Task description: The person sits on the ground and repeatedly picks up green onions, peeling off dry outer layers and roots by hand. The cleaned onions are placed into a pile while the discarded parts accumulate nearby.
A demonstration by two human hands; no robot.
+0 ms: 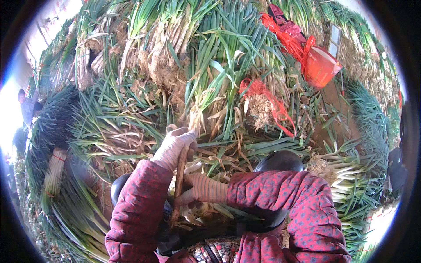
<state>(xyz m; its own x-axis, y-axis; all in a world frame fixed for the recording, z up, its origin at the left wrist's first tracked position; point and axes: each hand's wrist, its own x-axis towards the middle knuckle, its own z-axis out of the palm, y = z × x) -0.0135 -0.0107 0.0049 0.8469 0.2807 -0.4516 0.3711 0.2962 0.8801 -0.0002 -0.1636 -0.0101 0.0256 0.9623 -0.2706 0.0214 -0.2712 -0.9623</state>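
Note:
My left hand (177,146), in a striped light glove, is closed around a green onion (197,115) whose leaves point away from me. The brown, dry-skinned stalk (181,174) runs from that hand down towards my lap. My right hand (204,189), in a striped glove, is at the lower part of this stalk, its thumb and fingers near it; whether they pinch it cannot be told. Loose dry leaves (194,213) lie beneath my hands, between my dark boots or knees.
Piled green onions (171,36) with rooty ends stand ahead. A red bucket (320,67) and red twine (289,41) rest at the upper right, more red twine (273,105) nearer. Pale-stemmed onions (342,177) lie right, a tied bundle (54,171) left. A person (28,105) is at the far left.

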